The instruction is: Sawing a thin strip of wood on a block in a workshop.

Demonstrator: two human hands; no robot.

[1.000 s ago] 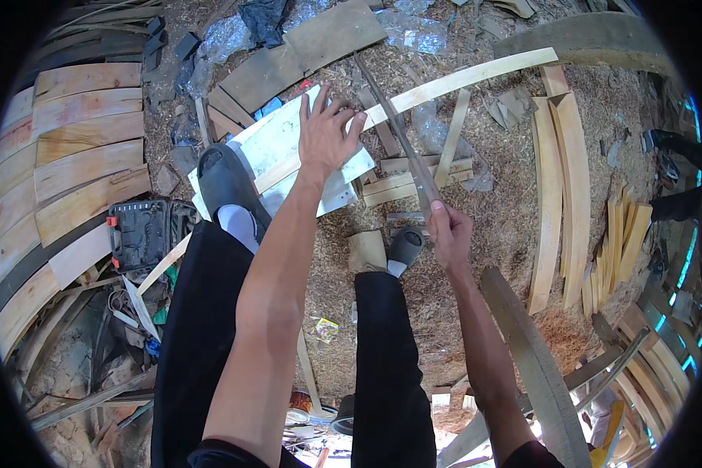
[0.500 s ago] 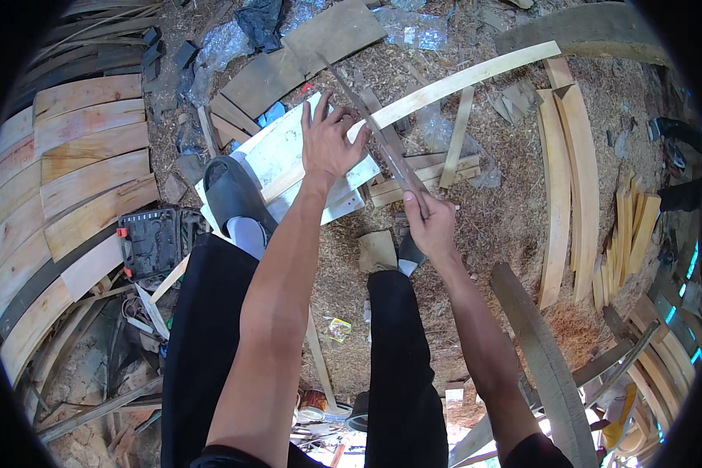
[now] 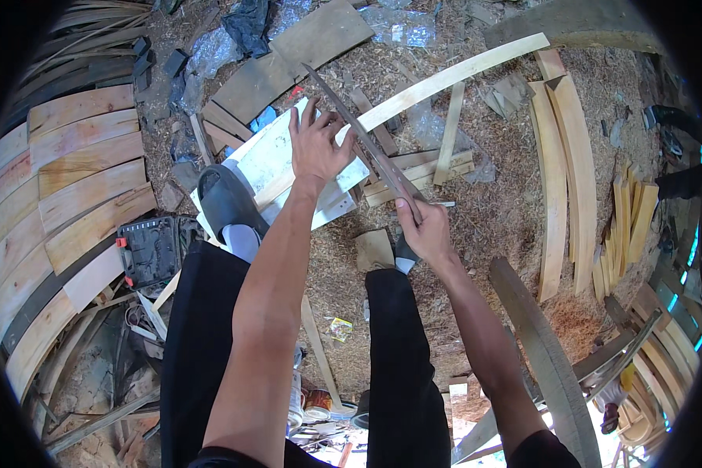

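Pale wooden strip (image 3: 444,77), left hand (image 3: 317,152) atop, fingers spread, right hand (image 3: 429,232), fingers curled around long blade (image 3: 374,152)

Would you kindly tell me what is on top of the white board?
A pale wooden strip lies across the white board, with the left grip and a dark slipper over it. The board's surface beneath these is covered and cannot be seen.

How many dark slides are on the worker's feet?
2: the left slide, over the curved wooden strip, to the left of the left hand; and the right slide, just left of the right hand, partly hidden.
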